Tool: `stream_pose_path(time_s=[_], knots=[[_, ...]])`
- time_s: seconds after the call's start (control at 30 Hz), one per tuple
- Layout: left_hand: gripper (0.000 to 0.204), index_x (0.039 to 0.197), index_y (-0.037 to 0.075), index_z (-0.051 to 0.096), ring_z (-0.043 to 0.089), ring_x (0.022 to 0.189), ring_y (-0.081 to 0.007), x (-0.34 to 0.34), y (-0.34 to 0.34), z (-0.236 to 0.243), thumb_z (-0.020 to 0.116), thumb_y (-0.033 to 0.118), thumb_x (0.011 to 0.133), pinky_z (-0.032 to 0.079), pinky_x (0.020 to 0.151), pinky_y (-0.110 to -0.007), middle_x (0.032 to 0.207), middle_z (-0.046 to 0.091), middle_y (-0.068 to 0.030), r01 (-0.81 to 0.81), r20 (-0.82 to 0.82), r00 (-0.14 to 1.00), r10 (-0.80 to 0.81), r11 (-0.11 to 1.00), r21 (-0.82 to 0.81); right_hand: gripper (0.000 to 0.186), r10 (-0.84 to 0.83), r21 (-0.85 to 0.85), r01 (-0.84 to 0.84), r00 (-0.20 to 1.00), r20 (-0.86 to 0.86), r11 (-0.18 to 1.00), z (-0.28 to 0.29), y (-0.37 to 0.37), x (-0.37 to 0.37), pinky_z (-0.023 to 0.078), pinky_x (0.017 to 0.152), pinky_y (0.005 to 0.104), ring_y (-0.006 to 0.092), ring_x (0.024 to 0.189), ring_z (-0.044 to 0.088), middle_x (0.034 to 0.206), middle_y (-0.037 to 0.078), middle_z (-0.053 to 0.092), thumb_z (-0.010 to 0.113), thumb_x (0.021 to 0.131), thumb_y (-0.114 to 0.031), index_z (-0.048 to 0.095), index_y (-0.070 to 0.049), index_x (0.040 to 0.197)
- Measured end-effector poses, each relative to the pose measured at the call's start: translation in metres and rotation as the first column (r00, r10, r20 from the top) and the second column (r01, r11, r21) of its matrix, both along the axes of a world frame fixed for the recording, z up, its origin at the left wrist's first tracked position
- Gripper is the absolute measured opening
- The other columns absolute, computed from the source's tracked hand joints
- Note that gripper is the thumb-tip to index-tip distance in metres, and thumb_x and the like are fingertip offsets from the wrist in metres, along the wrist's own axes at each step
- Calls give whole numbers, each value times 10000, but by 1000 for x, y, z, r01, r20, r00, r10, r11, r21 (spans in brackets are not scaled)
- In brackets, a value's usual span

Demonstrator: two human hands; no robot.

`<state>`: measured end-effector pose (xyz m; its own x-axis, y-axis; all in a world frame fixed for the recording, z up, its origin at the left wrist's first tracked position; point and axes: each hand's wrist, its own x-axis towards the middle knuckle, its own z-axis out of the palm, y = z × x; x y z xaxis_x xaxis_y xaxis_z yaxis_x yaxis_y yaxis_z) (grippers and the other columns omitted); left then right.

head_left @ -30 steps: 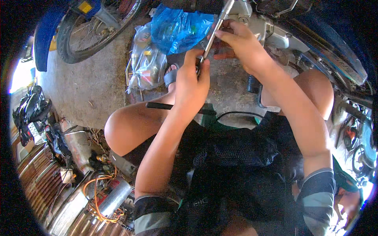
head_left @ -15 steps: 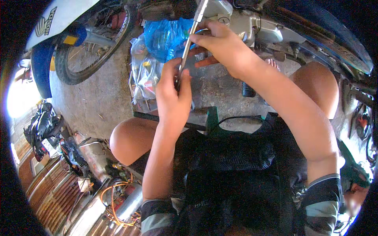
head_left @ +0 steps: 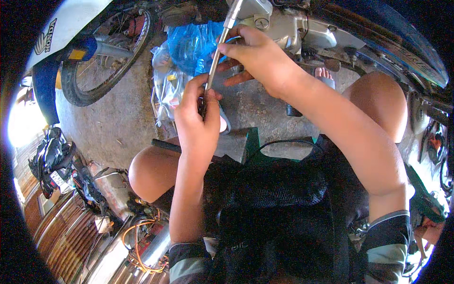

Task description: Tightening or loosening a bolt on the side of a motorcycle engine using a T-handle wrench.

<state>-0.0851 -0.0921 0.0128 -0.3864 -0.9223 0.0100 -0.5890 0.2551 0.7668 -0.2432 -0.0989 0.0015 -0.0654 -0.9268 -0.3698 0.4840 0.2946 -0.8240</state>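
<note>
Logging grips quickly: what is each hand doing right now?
Left hand: closed around the lower end of the long silver metal tool shaft.
Right hand: gripping the same shaft higher up.

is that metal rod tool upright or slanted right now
Slanted: the rod tool leans from the left hand up and rightward, past the right hand, to the engine.

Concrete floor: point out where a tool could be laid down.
Bare concrete floor lies between the wheel, the plastic bags and the left knee. Under both hands by the engine it is crowded.
</note>
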Motion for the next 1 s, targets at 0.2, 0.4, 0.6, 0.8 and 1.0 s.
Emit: stream_pose_path(time_s=[0.2, 0.4, 0.6, 0.8, 1.0], knots=[[191, 972, -1, 562, 561, 651, -201, 4, -4, -7, 517, 6, 787, 421, 548, -286, 799, 583, -146, 59, 28, 998, -55, 979, -194, 281, 42, 19, -42, 999, -7, 999, 3, 2, -1, 537, 594, 307, 184, 803, 588, 955, 84, 554, 530, 845, -204, 491, -33, 1065], [203, 982, -10, 569, 573, 706, -246, 5, 0, -8, 533, 19, 785, 440, 583, -308, 841, 589, -163, 33, 31, 999, -29, 990, -139, 258, 60, 66, -56, 997, -47, 996, 6, 2, -2, 536, 593, 303, 175, 789, 590, 946, 74, 561, 528, 848, -203, 512, -36, 1043], [208, 994, -10, 573, 554, 661, -221, 4, 2, -7, 536, 27, 793, 433, 554, -294, 840, 591, -152, -14, 42, 999, 17, 998, -55, 246, 35, 80, -28, 996, -87, 996, 5, 1, -1, 534, 602, 294, 158, 774, 589, 911, 68, 583, 540, 849, -215, 516, -39, 1019], [203, 994, -15, 579, 545, 618, -164, 3, 3, -7, 541, 40, 803, 424, 519, -266, 814, 601, -130, -44, -2, 999, 44, 999, -17, 256, -3, 32, 7, 994, -107, 999, 4, -1, -2, 530, 569, 325, 219, 744, 610, 867, 130, 589, 557, 830, -144, 497, 15, 1021], [201, 996, -12, 579, 497, 564, -92, 3, 1, -4, 555, 38, 803, 396, 490, -227, 749, 590, -62, -62, -38, 997, 62, 998, -7, 320, 76, 75, -66, 986, -147, 995, -5, 7, -2, 526, 616, 295, 146, 766, 590, 877, 42, 589, 583, 825, -312, 523, -50, 999]])
